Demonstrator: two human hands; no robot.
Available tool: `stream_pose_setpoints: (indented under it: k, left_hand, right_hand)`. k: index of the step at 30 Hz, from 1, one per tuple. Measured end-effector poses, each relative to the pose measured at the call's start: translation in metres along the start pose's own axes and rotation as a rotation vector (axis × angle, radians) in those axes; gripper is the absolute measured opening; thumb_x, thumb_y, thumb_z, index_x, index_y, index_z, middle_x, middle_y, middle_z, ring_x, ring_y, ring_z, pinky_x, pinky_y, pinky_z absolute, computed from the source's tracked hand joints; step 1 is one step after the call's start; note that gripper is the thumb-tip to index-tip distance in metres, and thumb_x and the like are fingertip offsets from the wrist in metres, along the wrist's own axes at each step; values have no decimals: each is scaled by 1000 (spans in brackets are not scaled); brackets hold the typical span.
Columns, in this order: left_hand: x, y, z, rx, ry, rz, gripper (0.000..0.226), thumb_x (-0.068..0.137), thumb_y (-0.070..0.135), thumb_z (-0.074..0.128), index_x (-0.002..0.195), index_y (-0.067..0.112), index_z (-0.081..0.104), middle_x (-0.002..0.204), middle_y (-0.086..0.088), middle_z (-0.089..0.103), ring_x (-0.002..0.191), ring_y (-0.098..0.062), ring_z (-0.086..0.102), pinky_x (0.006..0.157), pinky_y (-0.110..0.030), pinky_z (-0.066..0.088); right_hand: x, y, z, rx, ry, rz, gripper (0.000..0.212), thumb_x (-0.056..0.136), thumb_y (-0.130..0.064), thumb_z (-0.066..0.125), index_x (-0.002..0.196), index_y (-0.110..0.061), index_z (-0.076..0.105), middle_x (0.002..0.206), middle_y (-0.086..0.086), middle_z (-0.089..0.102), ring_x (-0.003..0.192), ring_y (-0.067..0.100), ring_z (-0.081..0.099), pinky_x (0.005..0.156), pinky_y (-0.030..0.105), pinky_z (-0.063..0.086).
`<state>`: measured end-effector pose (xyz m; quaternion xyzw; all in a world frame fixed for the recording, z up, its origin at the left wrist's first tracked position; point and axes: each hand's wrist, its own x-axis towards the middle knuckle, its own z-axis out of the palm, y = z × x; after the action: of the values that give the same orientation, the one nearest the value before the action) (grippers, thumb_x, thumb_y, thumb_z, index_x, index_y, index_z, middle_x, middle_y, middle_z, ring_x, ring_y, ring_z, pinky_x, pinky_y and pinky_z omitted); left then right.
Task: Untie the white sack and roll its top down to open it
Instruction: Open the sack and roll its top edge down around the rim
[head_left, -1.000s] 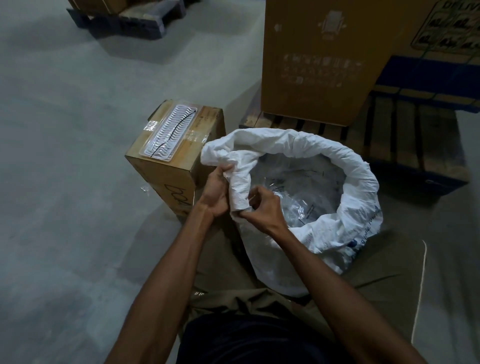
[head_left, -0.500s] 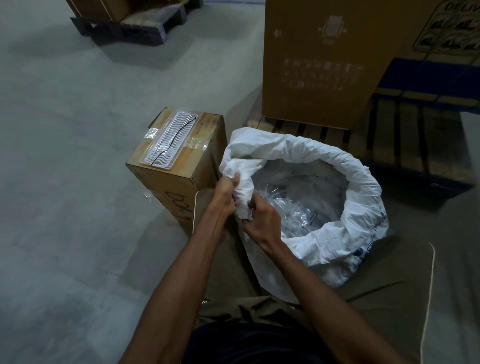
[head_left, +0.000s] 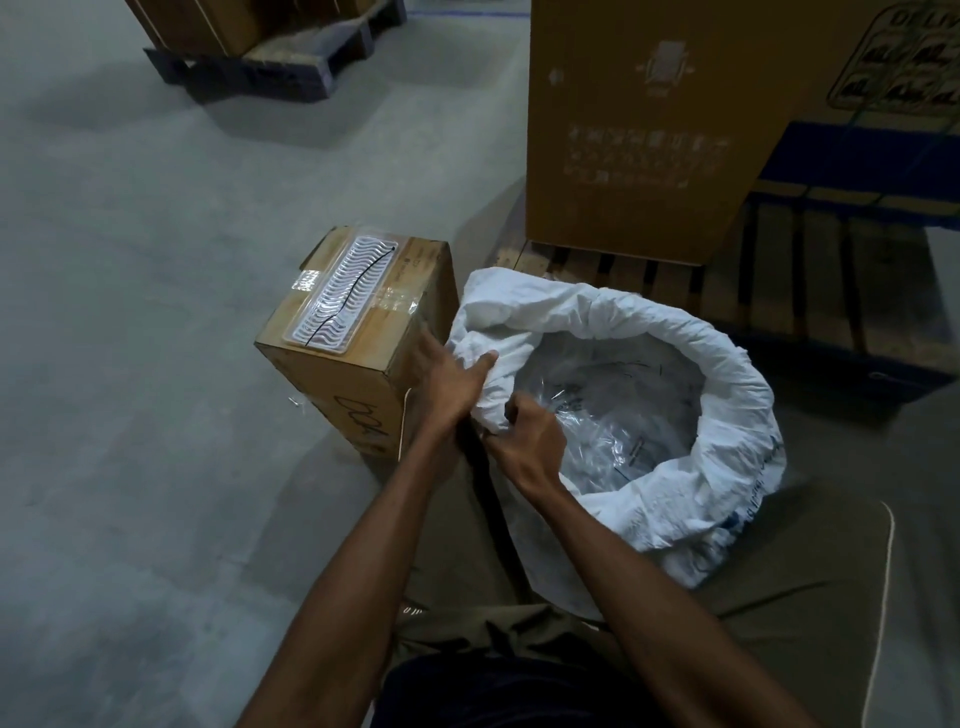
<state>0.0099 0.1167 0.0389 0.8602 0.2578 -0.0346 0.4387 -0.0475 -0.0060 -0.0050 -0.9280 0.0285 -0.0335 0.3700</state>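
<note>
The white sack (head_left: 727, 467) stands open on the floor between my legs, its top rolled into a thick rim around the mouth. Clear plastic packets (head_left: 613, 415) show inside. My left hand (head_left: 447, 384) presses on the outside of the near-left rim, thumb over the fold. My right hand (head_left: 524, 441) pinches the same bunched part of the rim from the inside. That near-left part is still bunched higher than the rest of the rim.
A small taped cardboard box (head_left: 358, 332) stands right against the sack's left side. A tall cardboard box (head_left: 639, 130) sits on a wooden pallet (head_left: 779, 291) behind. A thin white string (head_left: 883, 597) lies on the right. Another pallet (head_left: 270, 62) is far back left.
Both hands have pushed the bunched near-left rim downward and outward; the loose flap that stood up is now lower. My left hand has flattened against the outside.
</note>
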Motion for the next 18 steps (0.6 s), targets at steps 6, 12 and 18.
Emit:
stream_pose_setpoints:
  k: [6,12,18]
  left_hand:
    - [13,7,16,248,-90,191,58,91,36,72,132,-2,56,132,-24,61,124,-40,57,97,-38,44]
    - [14,13,9,-205,-384,-151,43,98,23,61,130,-5,59,130,-27,64,114,-38,66,82,-40,59]
    - [27,5,-4,-550,-315,-203,53,77,37,87,116,4,72,107,-16,76,99,-31,73,94,-46,58]
  right_hand:
    - [-4,1,9,-190,100,-203,36,65,-33,88,70,-20,54,58,0,63,48,24,60,52,24,29]
    - [-9,14,-5,-53,-97,-139,42,69,-46,78,83,-23,45,75,-9,58,68,21,59,57,33,39]
    - [11,17,-40,78,-360,-188,45,71,-51,78,101,-25,57,98,-7,60,87,13,60,79,45,57]
